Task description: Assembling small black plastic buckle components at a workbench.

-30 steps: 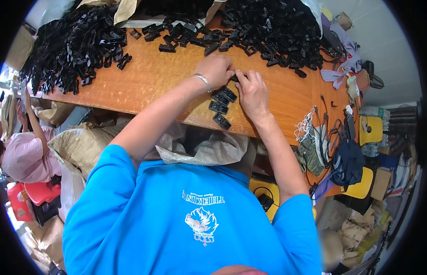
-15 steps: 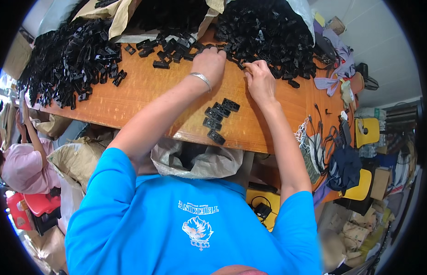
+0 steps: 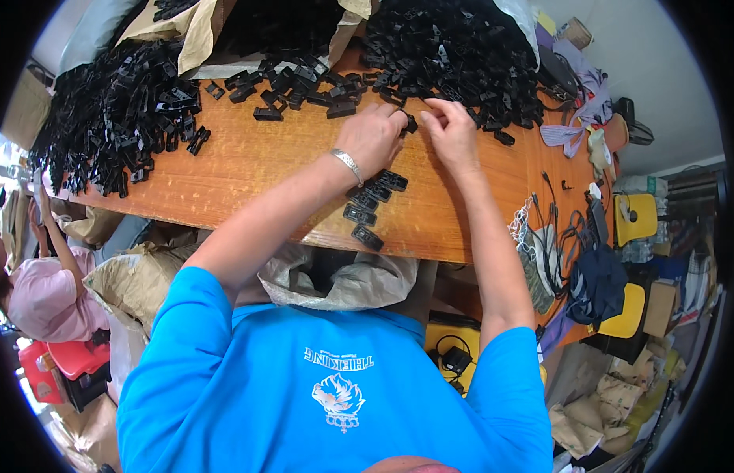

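My left hand (image 3: 372, 140), with a silver bracelet at the wrist, is closed at the fingertips on a small black plastic part (image 3: 410, 123); most of the part is hidden by the fingers. Just to the right is my right hand (image 3: 455, 135), thumb and forefinger slightly apart, nothing visible between them. Below my left hand, several black plastic parts (image 3: 368, 236) lie in a slanting row toward the table's near edge. Beyond both hands a large heap of similar black parts (image 3: 454, 55) covers the far side, and a looser scatter of them (image 3: 288, 87) lies to its left.
Another heap of long black pieces (image 3: 119, 110) spreads over the left of the wooden table (image 3: 249, 173). Cables (image 3: 552, 229) and a dark cloth (image 3: 596, 284) lie at the right. An open woven sack (image 3: 335, 288) sits below the near edge. A person in pink (image 3: 55, 288) sits at left.
My left hand has drawn back from the scattered parts toward me and slightly right, with a black part in its fingertips. My right hand has shifted slightly right, its fingers off the part.
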`<move>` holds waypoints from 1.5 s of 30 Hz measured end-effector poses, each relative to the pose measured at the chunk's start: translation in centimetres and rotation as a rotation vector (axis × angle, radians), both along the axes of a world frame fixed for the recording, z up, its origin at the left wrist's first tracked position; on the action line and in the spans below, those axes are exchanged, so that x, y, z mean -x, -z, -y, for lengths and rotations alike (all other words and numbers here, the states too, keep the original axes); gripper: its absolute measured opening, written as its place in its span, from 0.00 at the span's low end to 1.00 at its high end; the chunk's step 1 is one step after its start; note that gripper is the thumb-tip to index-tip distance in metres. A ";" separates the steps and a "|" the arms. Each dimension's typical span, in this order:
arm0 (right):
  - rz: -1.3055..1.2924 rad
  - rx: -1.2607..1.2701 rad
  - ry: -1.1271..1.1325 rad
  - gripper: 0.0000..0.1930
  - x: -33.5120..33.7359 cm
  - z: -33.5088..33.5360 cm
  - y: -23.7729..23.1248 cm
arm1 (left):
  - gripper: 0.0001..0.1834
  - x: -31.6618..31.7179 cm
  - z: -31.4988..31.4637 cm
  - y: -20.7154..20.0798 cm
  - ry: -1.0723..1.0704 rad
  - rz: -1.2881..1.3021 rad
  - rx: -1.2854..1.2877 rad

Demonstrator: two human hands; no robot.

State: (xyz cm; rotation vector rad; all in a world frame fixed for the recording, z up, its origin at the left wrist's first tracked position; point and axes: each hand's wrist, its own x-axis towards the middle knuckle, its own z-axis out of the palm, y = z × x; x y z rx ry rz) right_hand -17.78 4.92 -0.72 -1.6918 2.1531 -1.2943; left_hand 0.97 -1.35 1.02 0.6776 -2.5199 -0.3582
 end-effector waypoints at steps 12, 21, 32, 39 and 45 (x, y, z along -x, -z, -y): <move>-0.436 -0.212 0.054 0.12 2.9 -2.6 -0.8 | 0.15 -0.1 2.5 1.1 0.151 0.113 0.254; -0.437 -0.309 0.033 0.09 1.3 -3.5 -2.3 | 0.06 -0.7 1.8 0.3 0.163 0.214 0.203; 0.311 -0.247 0.257 0.07 0.5 -5.8 0.5 | 0.14 -1.5 0.5 -0.1 0.145 0.107 -0.024; -0.291 -0.301 0.005 0.13 -0.4 -8.0 -1.7 | 0.16 -2.9 0.9 0.7 0.065 0.104 -0.100; -0.306 -0.247 -0.013 0.14 -1.5 -7.4 -2.0 | 0.15 -2.5 0.9 0.8 0.052 0.125 -0.148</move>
